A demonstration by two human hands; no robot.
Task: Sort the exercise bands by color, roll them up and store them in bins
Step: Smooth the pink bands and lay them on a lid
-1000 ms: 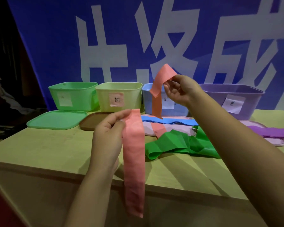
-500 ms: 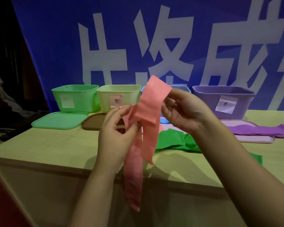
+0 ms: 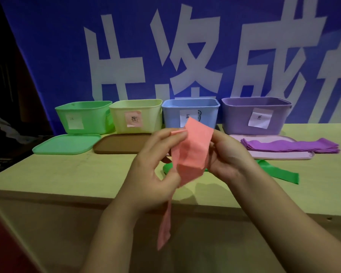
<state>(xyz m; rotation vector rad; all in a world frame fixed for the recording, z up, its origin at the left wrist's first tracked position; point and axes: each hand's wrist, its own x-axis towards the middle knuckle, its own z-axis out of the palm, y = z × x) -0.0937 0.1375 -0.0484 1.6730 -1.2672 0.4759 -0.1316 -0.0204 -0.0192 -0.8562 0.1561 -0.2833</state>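
Both hands (image 3: 189, 162) and forearms are bare, sleeveless.

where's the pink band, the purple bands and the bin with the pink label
pink band (image 3: 192, 146), head view, on its folded middle
purple bands (image 3: 291, 145), head view, mid stack
bin with the pink label (image 3: 148, 115), head view, front wall

A pale wooden table (image 3: 57, 180) fills the lower half of the view, its front edge running across the frame. Behind its back edge hangs a blue banner (image 3: 53, 56) printed with large white characters (image 3: 187, 56). Off the table's left edge the room is dark and indistinct.
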